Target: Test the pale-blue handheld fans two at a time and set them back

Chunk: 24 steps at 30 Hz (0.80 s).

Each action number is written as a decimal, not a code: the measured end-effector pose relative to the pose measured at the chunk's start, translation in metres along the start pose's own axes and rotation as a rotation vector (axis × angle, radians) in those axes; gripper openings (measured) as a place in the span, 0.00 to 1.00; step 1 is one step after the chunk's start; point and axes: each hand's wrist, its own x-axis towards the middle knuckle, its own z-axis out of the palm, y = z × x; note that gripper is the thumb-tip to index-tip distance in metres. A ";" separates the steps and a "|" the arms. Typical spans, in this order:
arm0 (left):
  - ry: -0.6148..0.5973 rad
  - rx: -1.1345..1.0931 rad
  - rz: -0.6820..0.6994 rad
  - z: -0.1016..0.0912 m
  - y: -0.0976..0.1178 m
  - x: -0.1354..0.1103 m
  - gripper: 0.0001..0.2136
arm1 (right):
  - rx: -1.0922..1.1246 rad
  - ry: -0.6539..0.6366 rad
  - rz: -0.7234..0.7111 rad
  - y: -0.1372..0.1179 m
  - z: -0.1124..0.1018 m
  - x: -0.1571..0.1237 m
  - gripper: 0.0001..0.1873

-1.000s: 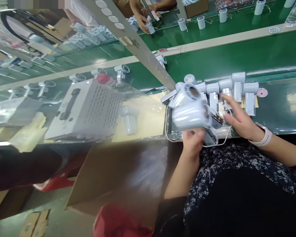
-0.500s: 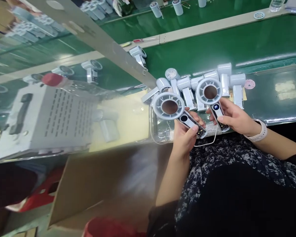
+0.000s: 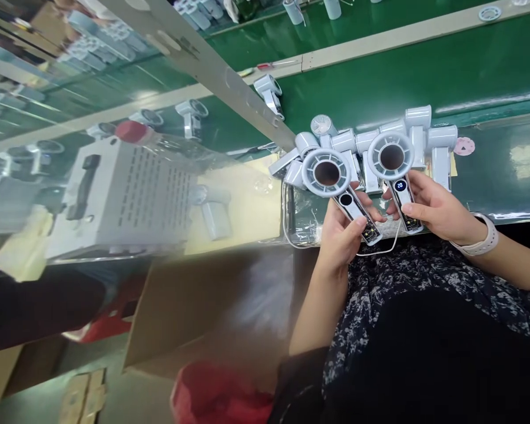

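My left hand (image 3: 339, 235) is closed around the handle of a pale blue handheld fan (image 3: 357, 213). That handle has its inside uncovered, with circuit parts near the lower end, and its round display is dark. My right hand (image 3: 444, 212) grips a second handheld fan (image 3: 404, 203) of the same kind, whose display is lit and reads 20. Both fans are held side by side with their ring heads up and away from me. A thin white cable (image 3: 384, 252) runs below the two handles. Just behind them lies a cluster of similar fans (image 3: 417, 144) on the bench.
A grey vented metal box (image 3: 136, 194) stands at left behind a clear sheet, by a slanted metal post (image 3: 229, 76). Yellow paper (image 3: 251, 206) lies on the bench. Below are an open cardboard box (image 3: 194, 306) and a red container (image 3: 216, 394). A pink disc (image 3: 464, 146) is at right.
The view has swung left, so everything appears shifted to the right. Both hands keep hold of their fans, and the right fan's display still reads 20.
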 end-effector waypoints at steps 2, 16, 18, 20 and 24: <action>-0.032 -0.017 0.007 0.002 0.000 -0.001 0.26 | 0.003 0.018 0.019 0.001 0.000 -0.002 0.36; 0.103 -0.057 -0.012 0.001 -0.009 0.003 0.23 | -0.022 0.022 0.021 0.011 -0.009 -0.002 0.27; 0.082 -0.043 -0.012 0.000 -0.009 0.001 0.23 | 0.007 -0.019 0.046 0.012 -0.008 -0.002 0.27; 0.058 -0.020 -0.008 0.000 -0.008 0.000 0.23 | 0.001 -0.021 0.039 0.012 -0.007 -0.002 0.26; 0.054 0.000 -0.007 0.001 -0.007 0.002 0.22 | 0.002 0.050 0.017 0.013 -0.005 0.001 0.27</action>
